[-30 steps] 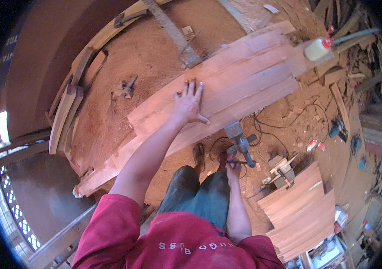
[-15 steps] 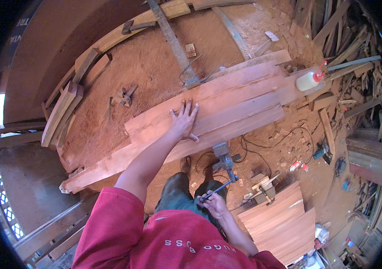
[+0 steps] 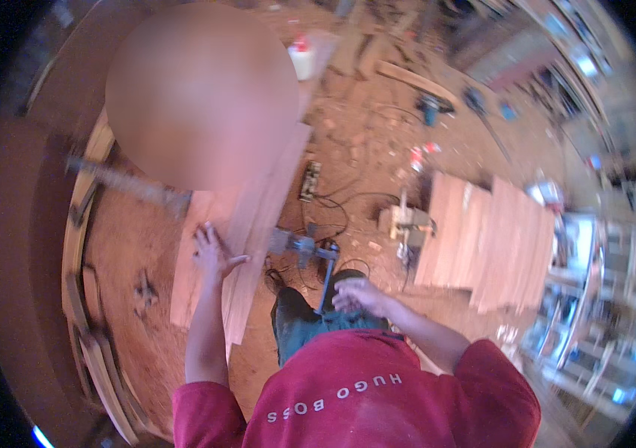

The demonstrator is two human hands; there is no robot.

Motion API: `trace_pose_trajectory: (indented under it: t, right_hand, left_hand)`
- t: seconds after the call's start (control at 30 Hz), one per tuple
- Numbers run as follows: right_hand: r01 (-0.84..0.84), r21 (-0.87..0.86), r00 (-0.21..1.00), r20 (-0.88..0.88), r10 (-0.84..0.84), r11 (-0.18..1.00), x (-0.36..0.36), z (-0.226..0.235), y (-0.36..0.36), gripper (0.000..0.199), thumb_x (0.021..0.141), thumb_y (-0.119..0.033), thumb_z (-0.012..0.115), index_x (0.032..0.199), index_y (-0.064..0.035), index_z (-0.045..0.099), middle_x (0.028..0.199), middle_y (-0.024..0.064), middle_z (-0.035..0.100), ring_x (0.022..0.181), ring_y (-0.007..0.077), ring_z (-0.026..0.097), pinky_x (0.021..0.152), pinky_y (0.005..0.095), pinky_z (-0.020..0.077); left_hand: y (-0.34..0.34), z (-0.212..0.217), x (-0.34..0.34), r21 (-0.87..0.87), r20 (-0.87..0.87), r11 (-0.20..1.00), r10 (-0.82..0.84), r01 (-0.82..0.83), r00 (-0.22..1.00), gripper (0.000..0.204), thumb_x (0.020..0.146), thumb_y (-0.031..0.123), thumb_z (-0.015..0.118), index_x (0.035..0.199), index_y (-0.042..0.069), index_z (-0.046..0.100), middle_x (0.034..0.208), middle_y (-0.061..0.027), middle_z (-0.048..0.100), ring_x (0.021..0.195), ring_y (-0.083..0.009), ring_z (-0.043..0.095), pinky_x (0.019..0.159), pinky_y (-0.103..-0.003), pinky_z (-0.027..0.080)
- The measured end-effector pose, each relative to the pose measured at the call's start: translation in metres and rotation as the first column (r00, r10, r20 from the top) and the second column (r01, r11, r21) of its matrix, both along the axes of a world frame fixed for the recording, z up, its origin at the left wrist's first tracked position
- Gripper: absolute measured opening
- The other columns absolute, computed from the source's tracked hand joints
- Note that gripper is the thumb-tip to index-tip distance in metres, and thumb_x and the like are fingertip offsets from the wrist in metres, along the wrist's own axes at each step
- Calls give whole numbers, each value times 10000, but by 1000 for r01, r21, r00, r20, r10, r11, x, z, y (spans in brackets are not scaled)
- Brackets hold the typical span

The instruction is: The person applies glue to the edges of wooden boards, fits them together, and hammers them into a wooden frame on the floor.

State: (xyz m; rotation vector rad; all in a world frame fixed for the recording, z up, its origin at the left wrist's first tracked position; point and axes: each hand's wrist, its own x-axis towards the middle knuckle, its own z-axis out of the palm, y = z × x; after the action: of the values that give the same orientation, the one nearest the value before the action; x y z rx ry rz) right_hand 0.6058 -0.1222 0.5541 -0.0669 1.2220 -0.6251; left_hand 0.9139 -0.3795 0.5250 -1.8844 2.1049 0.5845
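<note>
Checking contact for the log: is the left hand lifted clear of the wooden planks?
No, the left hand rests flat, fingers spread, on the wooden planks.

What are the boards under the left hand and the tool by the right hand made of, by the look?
Boards: raw wood, reddish-brown and matt, with long streaks that look like grain; apparently unfinished. The left hand lies flat on them.
Tool by the right hand: likely metal, grey body and a thin blue bar; blur leaves the finish open.
Stacked panels: the same pale reddish wood.
</note>
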Motion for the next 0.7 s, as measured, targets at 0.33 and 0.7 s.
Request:
trace_pose_trajectory:
  t: [0.33, 0.7]
  right_hand:
    - [1, 208, 280, -939, 199, 978, -12, -123, 201, 319, 832, -266, 634, 989, 10, 660, 927, 227, 692, 867, 379, 684, 793, 456, 542]
    - [388, 230, 591, -805, -49, 892, 75, -166, 329, 306, 820, -280, 559, 979, -63, 704, 993, 236, 686, 915, 377, 676, 787, 442, 535]
  left_hand:
    - [11, -9, 2, -48, 96, 996, -67, 72, 993, 1452, 460, 690, 842, 1535, 98, 67, 1569, -242, 107, 1443, -417, 153, 1041, -624, 354]
    - [32, -29, -19, -22, 205, 921, -376, 388, 904, 1431, 530, 761, 765, 1502, -42, 87, 1519, -333, 152, 1417, -435, 214, 1112, -520, 315]
